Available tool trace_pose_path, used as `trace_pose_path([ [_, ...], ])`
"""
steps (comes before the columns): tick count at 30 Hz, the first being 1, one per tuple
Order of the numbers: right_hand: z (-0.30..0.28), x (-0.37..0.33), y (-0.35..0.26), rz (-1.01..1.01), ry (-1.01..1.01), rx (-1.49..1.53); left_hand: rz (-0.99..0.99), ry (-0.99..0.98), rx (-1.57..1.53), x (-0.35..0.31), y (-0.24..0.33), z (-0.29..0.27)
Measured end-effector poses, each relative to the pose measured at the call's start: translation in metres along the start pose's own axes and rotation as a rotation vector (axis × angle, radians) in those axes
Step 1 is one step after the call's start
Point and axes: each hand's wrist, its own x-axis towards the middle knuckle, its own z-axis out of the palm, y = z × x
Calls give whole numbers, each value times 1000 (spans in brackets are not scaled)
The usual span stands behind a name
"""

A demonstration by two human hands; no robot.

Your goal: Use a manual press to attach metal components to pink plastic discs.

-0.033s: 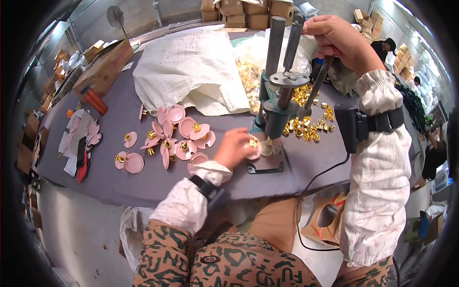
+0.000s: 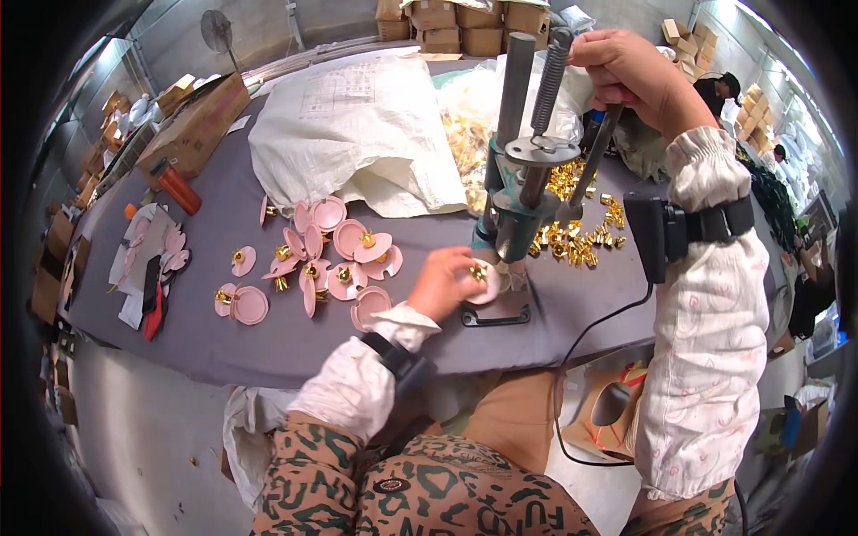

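Brown patterned garment [image 2: 456,500]: large dark-green capitals, partly legible; small oval badge [image 2: 391,485] on it, marking too small; white sack [image 2: 357,143]: faint printed block, unreadable.

In a workshop, a green press [image 2: 520,234] stands on a cloth-covered desk [image 2: 241,347] beside piles of gold fittings [image 2: 574,247] and scattered pink discs [image 2: 349,239]. Cardboard boxes [image 2: 435,15] stack up along grey walls [image 2: 344,18], a white sack [image 2: 357,125] lies on the desk, and a fan [image 2: 216,31] stands at the back. A plain grey floor [image 2: 134,415] runs below, and other people [image 2: 711,95] appear at far right.
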Motion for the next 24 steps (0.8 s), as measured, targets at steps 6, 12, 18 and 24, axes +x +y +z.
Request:
trace_pose_path([
  [6,4,28,9,79,32,-4,-3,-10,68,2,9,20],
  [12,3,29,10,107,86,-8,37,-110,145,15,19,28],
  [18,21,-98,8,-215,-65,98,-3,-107,168,8,16,18],
  [24,93,-229,121,-497,110,-309,64,-57,169,13,18,28],
])
